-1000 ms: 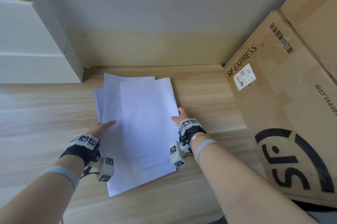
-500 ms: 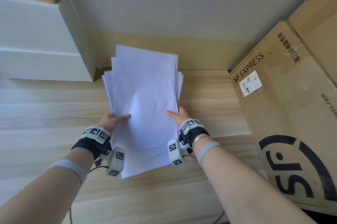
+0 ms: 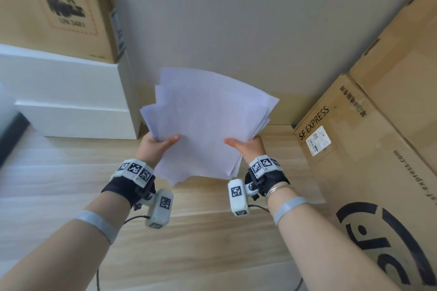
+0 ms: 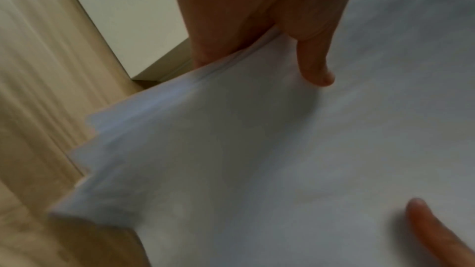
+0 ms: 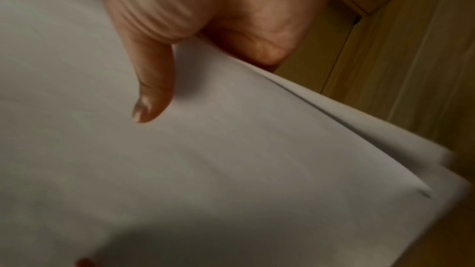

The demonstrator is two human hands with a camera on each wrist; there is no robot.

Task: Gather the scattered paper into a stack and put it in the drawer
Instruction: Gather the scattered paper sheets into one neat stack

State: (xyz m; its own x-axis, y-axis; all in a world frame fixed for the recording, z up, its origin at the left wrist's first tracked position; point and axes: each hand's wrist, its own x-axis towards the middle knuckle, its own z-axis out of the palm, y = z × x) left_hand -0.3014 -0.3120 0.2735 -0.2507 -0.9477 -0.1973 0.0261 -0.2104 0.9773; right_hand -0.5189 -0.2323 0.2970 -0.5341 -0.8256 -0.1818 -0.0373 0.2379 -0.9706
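Observation:
A loose stack of white paper sheets (image 3: 205, 122) is lifted off the wooden floor, its edges fanned and uneven. My left hand (image 3: 158, 142) grips its left edge, thumb on top and fingers beneath. My right hand (image 3: 243, 145) grips the right edge the same way. In the left wrist view the thumb presses on the paper (image 4: 257, 149), whose left edges sit stepped. The right wrist view shows my thumb on the top sheet of paper (image 5: 205, 159), with lower sheets splayed at the right. No drawer opening shows.
White cabinet fronts (image 3: 66, 101) stand at the left with a cardboard box (image 3: 56, 6) on top. A large SF Express carton (image 3: 369, 172) lies at the right. A grey wall (image 3: 236, 18) is straight ahead, over a wooden floor (image 3: 59, 184); a dark object (image 3: 9, 139) shows far left.
Both hands lifted the paper from the floor and raised it toward the wall. The sheets have fanned out. My view has tilted up, bringing the box on the cabinet into sight.

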